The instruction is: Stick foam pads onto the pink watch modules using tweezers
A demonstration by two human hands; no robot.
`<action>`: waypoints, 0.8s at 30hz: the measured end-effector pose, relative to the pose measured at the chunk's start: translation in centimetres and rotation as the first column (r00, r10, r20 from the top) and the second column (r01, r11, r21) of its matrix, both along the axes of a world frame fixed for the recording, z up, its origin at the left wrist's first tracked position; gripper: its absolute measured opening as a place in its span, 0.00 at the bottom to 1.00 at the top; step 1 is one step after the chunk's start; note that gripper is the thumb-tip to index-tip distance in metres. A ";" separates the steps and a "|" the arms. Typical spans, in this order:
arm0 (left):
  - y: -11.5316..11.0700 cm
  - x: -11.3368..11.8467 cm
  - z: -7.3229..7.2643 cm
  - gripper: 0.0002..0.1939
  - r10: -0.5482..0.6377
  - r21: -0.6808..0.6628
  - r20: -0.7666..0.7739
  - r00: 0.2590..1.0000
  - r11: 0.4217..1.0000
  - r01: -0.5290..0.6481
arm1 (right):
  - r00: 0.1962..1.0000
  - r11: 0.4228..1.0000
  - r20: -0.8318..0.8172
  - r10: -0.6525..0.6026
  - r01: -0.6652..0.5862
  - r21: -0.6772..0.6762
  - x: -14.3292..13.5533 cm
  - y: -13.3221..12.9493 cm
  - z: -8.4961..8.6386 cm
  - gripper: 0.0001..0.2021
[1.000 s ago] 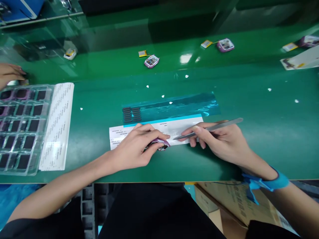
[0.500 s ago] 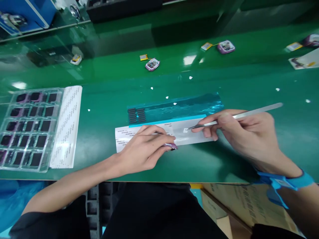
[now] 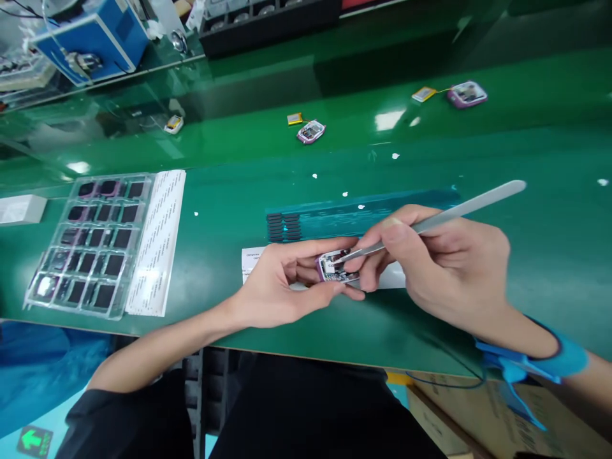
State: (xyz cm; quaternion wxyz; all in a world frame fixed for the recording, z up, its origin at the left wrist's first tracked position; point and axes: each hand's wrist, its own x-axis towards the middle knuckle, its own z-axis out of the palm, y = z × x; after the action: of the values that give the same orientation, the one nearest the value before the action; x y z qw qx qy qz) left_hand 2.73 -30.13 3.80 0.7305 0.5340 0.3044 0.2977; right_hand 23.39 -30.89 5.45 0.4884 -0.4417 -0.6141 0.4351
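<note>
A small purple-rimmed device (image 3: 335,266), its inner circuitry facing up, is held between the fingers and thumb of my left hand (image 3: 282,280). My right hand (image 3: 440,261) grips metal tweezers (image 3: 466,206) like a pen, and their tip touches a small white piece on the device's inside. Under both hands lies a white backing sheet (image 3: 252,258), mostly covered. Just behind it, a blue film strip (image 3: 329,220) carries several small black pieces (image 3: 283,227) at its left end. A blue band circles my right wrist.
To the left, a clear compartment tray (image 3: 102,247) holds dark square parts, beside white printed sheets (image 3: 157,245). Farther back sit purple-rimmed devices with yellow batteries (image 3: 311,132) (image 3: 467,94), a black tray (image 3: 268,25) and a blue box (image 3: 95,44). Small white bits dot the green table (image 3: 229,191).
My left hand has raised and turned the purple-rimmed device face up. My right hand has moved left, bringing the tweezers from the white sheet to the device. The view has shifted.
</note>
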 end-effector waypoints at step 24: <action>-0.4 0.3 0.3 0.20 0.058 0.070 -0.080 0.995 0.996 -0.053 | 0.993 0.982 0.103 -0.051 0.031 0.188 -0.1 -0.7 -1.2 0.16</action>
State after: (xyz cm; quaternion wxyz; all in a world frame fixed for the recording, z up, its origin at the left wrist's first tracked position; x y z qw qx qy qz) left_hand 3.02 -30.56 4.08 0.6902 0.5617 0.3384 0.3059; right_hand 23.28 -31.55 4.28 0.5025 -0.4296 -0.6681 0.3414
